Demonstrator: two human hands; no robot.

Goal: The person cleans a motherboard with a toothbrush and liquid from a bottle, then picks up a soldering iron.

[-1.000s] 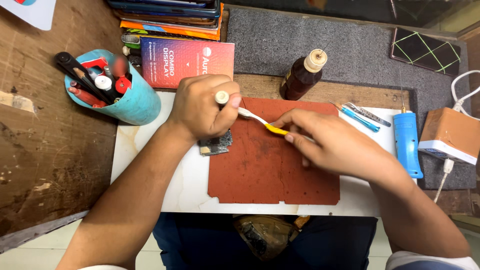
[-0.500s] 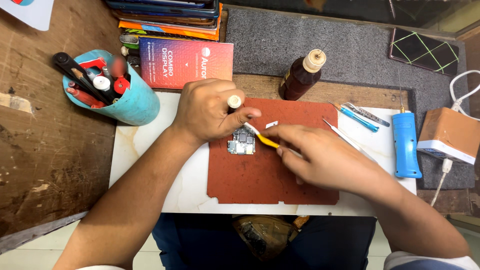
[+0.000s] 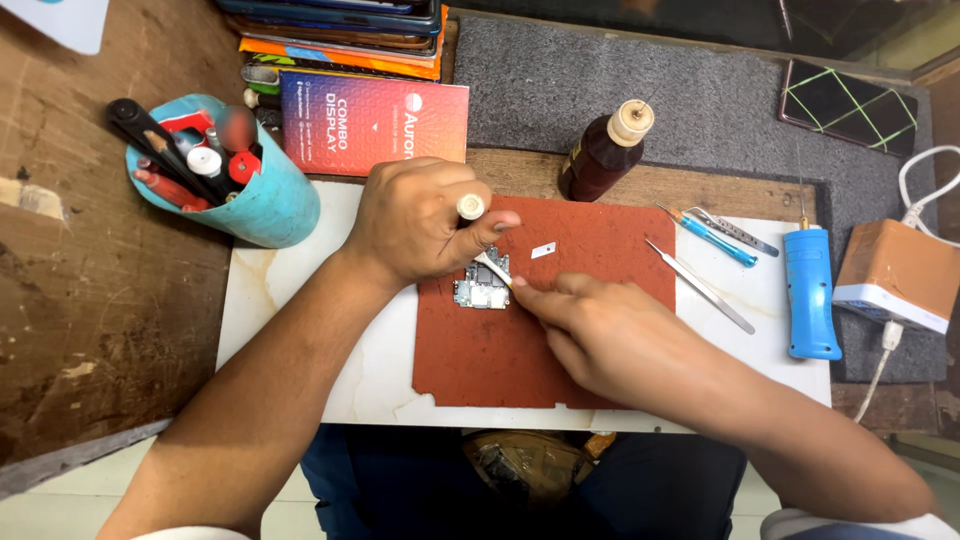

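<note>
Head view looks down on a desk [image 3: 60, 300] carrying a white slab [image 3: 300, 340] and a red mat [image 3: 600, 240]. On the mat the left hand [image 3: 420, 220] pinches a small cream-tipped tool [image 3: 470, 207], fingers curled, above a little circuit board [image 3: 480, 292]. Beside it, the right hand [image 3: 610, 335] presses fingertips [image 3: 525, 293] together on a thin white tool [image 3: 492, 268] touching the board.

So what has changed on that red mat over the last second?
The small circuit board slid from the mat's left edge toward its middle. The right hand moved left with the pale brush; its yellow handle is now hidden. The left hand still grips a white-tipped tool. The brown bottle and steel tweezers stayed put.
</note>
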